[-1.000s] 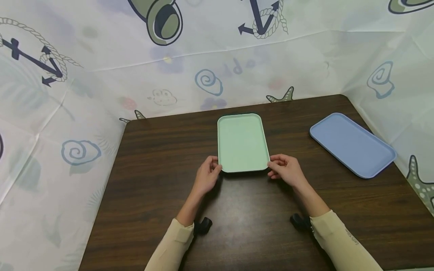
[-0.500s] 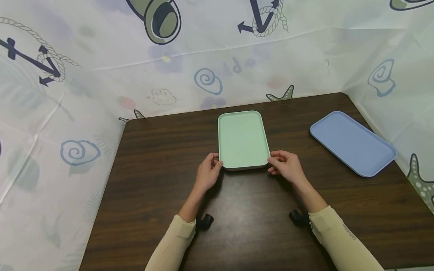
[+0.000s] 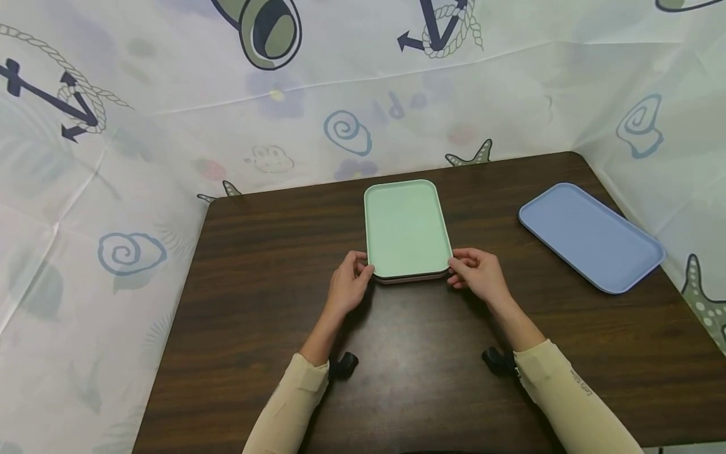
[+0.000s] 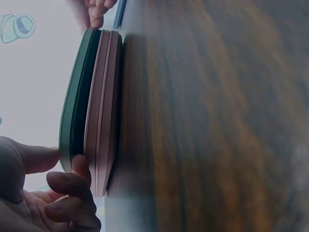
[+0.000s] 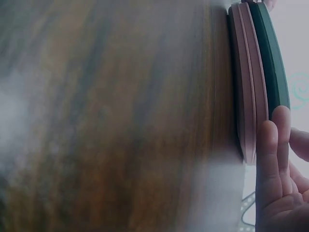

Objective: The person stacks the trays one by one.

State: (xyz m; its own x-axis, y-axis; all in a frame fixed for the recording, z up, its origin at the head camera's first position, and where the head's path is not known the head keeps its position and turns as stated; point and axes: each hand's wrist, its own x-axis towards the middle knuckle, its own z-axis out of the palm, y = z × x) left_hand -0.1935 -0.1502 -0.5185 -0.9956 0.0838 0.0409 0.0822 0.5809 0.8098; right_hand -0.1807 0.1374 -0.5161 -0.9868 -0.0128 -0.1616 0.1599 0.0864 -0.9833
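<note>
A light green tray (image 3: 405,230) lies over a stack of pink trays (image 4: 100,116), whose edges show beneath it in both wrist views. My left hand (image 3: 348,284) pinches the green tray at its near left corner, thumb at the rim and fingers curled at its underside. At the near right corner my right hand (image 3: 479,274) pinches the same tray between thumb and fingers. From the side, a dark band separates the green rim from the pink ones. In the head view only a thin pinkish strip of the stack shows along the near edge.
A blue rectangular tray (image 3: 592,238) lies slanted near the right edge of the dark wooden table (image 3: 272,252). Patterned white cloth (image 3: 227,113) hangs behind the table and along both sides.
The green tray has shifted slightly up and away with both hands on it. A pinkish strip of the stack now shows below its near edge. The blue tray has stayed put.
</note>
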